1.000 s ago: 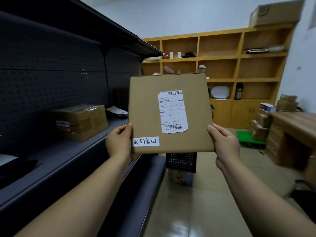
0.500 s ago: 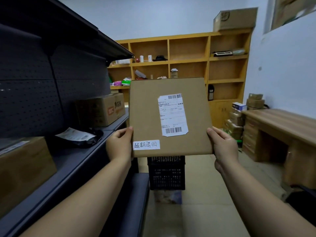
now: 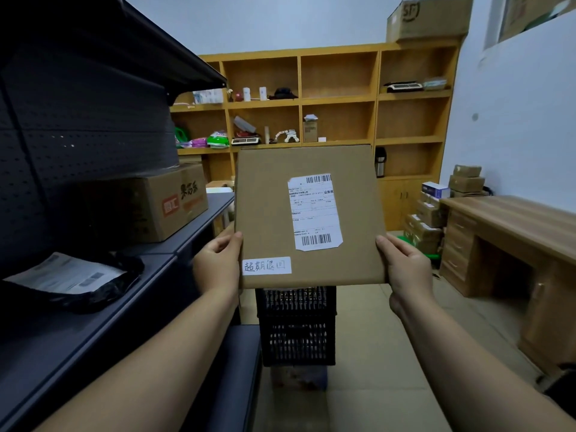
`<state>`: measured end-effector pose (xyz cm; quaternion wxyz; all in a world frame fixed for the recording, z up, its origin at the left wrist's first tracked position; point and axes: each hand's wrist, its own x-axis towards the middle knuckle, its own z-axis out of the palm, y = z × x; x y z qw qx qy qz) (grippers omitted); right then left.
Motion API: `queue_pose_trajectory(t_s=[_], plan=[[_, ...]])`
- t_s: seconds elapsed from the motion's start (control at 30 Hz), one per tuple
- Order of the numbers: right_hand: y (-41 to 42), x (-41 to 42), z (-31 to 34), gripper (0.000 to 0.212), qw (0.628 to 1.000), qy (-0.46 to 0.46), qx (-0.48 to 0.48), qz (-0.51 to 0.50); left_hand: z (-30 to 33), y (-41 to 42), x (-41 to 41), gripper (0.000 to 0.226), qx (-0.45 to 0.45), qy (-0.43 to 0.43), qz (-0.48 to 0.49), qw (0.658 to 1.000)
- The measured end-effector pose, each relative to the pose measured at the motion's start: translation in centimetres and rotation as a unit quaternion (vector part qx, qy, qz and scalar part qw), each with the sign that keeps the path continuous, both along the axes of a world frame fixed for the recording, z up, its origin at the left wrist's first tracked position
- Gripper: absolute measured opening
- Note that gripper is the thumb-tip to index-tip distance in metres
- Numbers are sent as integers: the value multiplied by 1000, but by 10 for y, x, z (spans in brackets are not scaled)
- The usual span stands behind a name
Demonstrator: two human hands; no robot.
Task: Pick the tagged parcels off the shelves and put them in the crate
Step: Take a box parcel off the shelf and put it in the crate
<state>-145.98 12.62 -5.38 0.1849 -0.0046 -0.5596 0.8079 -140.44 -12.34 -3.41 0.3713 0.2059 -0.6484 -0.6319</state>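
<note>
I hold a flat brown cardboard parcel [image 3: 268, 210] upright in front of me, its face toward the camera. It carries a white shipping label with barcodes and a small white handwritten tag at its lower left. My left hand [image 3: 218, 263] grips its lower left edge. My right hand [image 3: 405, 266] grips its lower right edge. Just below and beyond the parcel a black slatted plastic crate [image 3: 297, 328] stands on the floor at the end of the aisle; its top is partly hidden by the parcel.
A dark metal shelf unit [image 3: 103, 310] runs along my left, bearing a black mailer bag [image 3: 71, 279] and a printed cardboard box [image 3: 168, 204]. Wooden shelving [image 3: 339, 98] lines the back wall. A wooden desk [image 3: 511, 235] and stacked boxes [image 3: 430, 213] stand at the right.
I have moved forward along the aisle with the parcel held the same way. The crate and the back shelving are closer, and shelf items have slid past on the left.
</note>
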Motion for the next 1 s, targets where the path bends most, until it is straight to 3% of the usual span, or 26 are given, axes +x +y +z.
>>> queue_pose_trajectory(t_s=[0.3,0.5,1.0], plan=[[-14,-159,-3,30,1000,1,3,29,-2,-11,-145,24,25,2,13,1000],[-20,-253,-7,32,999,-4,18,42,-5,-18,-230,11,23,-8,40,999],[-41,-370,-36,29,997,-41,61,36,-33,-41,-348,17,25,-47,57,997]])
